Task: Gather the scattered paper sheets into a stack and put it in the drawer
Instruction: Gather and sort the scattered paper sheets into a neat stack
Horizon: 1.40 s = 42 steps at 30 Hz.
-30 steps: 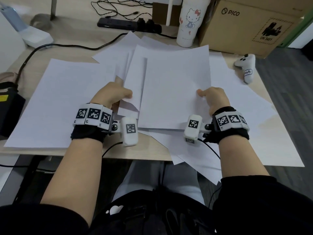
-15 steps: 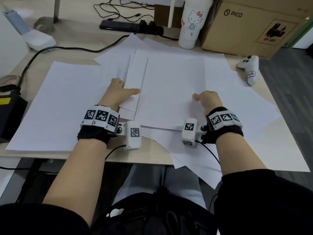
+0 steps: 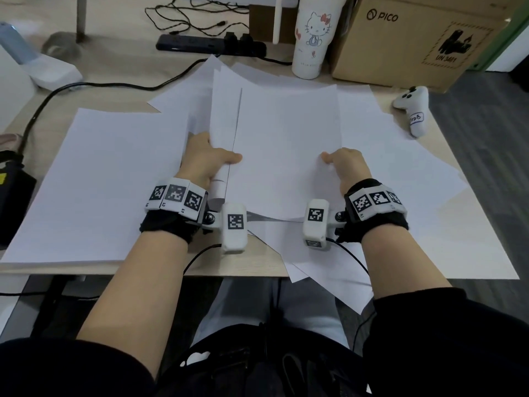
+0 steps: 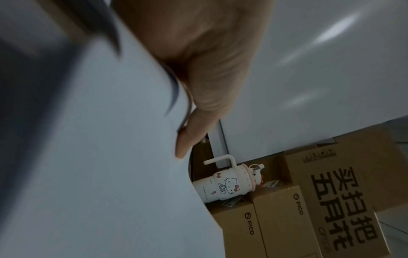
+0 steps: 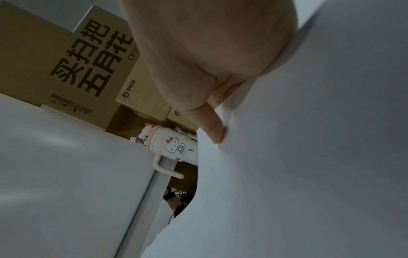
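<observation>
Several white paper sheets lie overlapping across the desk [image 3: 120,47]. A gathered bunch of sheets [image 3: 286,144] sits in the middle, its near part lifted. My left hand [image 3: 209,161] grips the bunch's left edge, thumb on top [image 4: 194,132], fingers hidden underneath. My right hand [image 3: 343,164] pinches its right edge, thumb pressed on top [image 5: 212,125]. A large loose sheet [image 3: 100,181] lies flat at the left. More loose sheets [image 3: 429,181] spread to the right, and some [image 3: 323,282] hang over the desk's front edge. No drawer shows in any view.
At the back stand a white cartoon-cat tumbler [image 3: 310,38], a PICO cardboard box [image 3: 415,38] and a black power strip [image 3: 209,44] with cables. A white game controller [image 3: 415,110] lies at the right edge. A black object [image 3: 14,202] sits at the left.
Both hands stayed on the bunch's side edges. The sheets under the left hand have been squared up, and the bunch's far edge now bows upward.
</observation>
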Each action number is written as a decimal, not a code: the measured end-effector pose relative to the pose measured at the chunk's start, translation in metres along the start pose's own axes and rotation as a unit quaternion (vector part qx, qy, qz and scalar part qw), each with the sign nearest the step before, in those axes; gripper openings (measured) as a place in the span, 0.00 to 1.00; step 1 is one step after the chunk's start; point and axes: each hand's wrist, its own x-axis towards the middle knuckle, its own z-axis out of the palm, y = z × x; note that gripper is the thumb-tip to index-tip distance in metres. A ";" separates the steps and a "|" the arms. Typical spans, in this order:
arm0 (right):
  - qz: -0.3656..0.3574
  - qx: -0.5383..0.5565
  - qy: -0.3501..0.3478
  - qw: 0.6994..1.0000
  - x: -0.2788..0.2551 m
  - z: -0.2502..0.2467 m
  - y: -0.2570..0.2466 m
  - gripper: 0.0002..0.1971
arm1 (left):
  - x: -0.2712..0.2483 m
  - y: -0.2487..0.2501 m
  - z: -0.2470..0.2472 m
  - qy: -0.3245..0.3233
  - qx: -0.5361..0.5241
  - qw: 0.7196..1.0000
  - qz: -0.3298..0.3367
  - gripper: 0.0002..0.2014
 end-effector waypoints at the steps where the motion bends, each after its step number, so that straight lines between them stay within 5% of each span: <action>1: -0.005 0.014 0.002 1.000 0.000 -0.001 0.001 0.24 | -0.003 0.002 0.001 -0.005 -0.009 1.000 0.019 0.21; 11: -0.065 0.140 -0.112 0.982 -0.014 -0.020 0.017 0.26 | -0.041 0.023 -0.009 -0.030 -0.100 0.980 0.170 0.18; 20: -0.247 0.266 -0.084 0.928 -0.051 -0.034 0.007 0.12 | -0.052 0.037 -0.018 -0.031 -0.092 0.970 0.223 0.12; 28: -0.305 0.284 -0.056 0.907 -0.056 -0.047 0.002 0.10 | -0.059 0.065 -0.015 -0.002 -0.181 0.917 0.355 0.10; 36: -0.251 0.293 -0.077 0.919 -0.048 -0.050 0.020 0.06 | -0.059 0.042 0.008 -0.038 -0.195 0.942 0.272 0.16; 42: -0.258 0.283 -0.092 0.919 -0.047 -0.057 0.018 0.06 | -0.067 0.046 0.013 -0.108 -0.260 0.930 0.236 0.08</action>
